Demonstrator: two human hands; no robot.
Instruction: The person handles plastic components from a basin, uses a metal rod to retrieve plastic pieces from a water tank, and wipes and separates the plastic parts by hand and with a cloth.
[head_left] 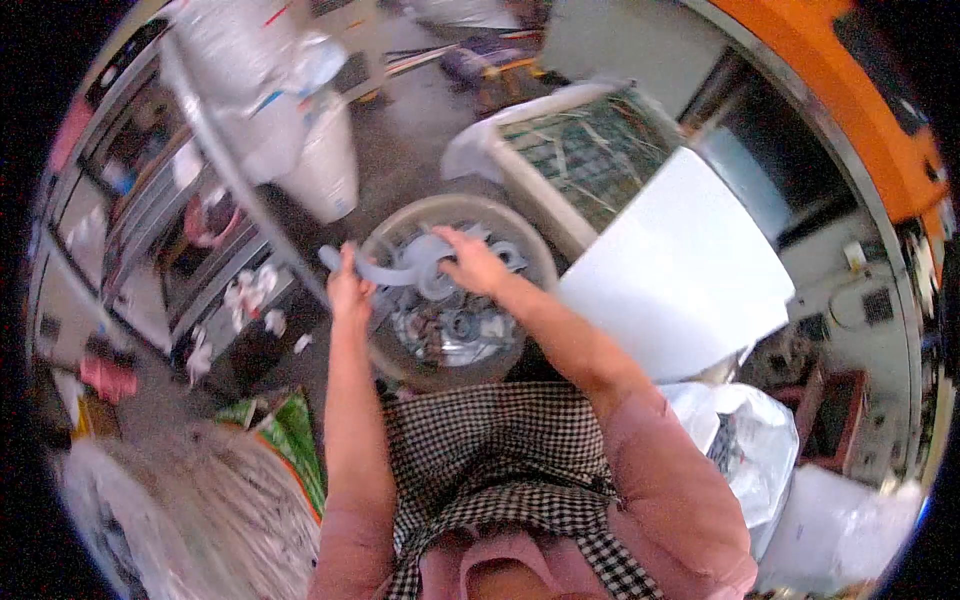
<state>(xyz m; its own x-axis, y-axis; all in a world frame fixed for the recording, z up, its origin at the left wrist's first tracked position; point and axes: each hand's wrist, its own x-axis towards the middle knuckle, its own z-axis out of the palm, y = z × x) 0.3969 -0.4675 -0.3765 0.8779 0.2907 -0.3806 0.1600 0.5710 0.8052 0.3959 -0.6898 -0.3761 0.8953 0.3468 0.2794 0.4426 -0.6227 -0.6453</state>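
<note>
A pale grey, curved plastic piece [385, 272] is held over a round tub [440, 378]. My left hand [348, 290] is closed around its left end, thumb pointing up. At the piece's wider, rounded end, my right hand [474, 262] is closed with fingers and thumb gripping it. Below both hands, the tub contains many similar grey and clear plastic parts [460, 330] in a loose pile. Blur hides the exact kind of these parts.
Beyond the tub stands a pale rectangular bin [540, 205] with greenish contents. A large white board [680, 270] leans at the right. Left are a metal frame [235, 180] and a white sack [325, 160]. Plastic bags [200, 500] lie near front left.
</note>
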